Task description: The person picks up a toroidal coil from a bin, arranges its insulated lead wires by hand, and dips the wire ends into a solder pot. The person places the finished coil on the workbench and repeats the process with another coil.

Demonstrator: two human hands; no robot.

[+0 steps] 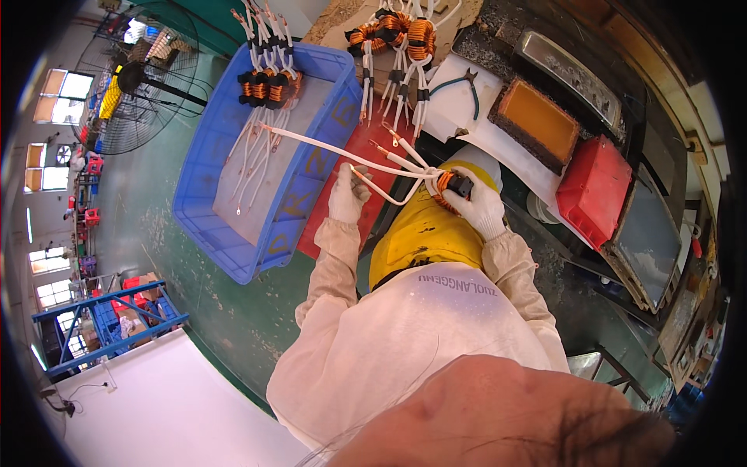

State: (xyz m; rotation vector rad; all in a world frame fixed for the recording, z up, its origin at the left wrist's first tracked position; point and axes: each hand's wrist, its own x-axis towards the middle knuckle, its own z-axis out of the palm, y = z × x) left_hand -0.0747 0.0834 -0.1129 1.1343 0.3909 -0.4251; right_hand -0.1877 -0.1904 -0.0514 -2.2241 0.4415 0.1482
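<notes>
In my gloved right hand point(481, 207) is a copper-wound ring coil point(453, 190) with a black part on it, held above the yellow cloth on my lap. Several white wire leads point(405, 165) run from the coil toward the left, their stripped ends coppery. One long lead reaches as far as the blue bin's wall. My gloved left hand point(348, 196) is closed by the fingertips at the bare end of a shorter, bent lead point(381, 191). The fingers partly hide that grip.
A blue plastic bin point(268, 261) at left holds several finished-looking coils point(268, 89). More coils point(420, 40) lie on the bench ahead, beside green-handled pliers point(475, 93). An amber-filled tray point(537, 123) and a red container point(595, 191) stand at right. A large fan point(134, 76) is far left.
</notes>
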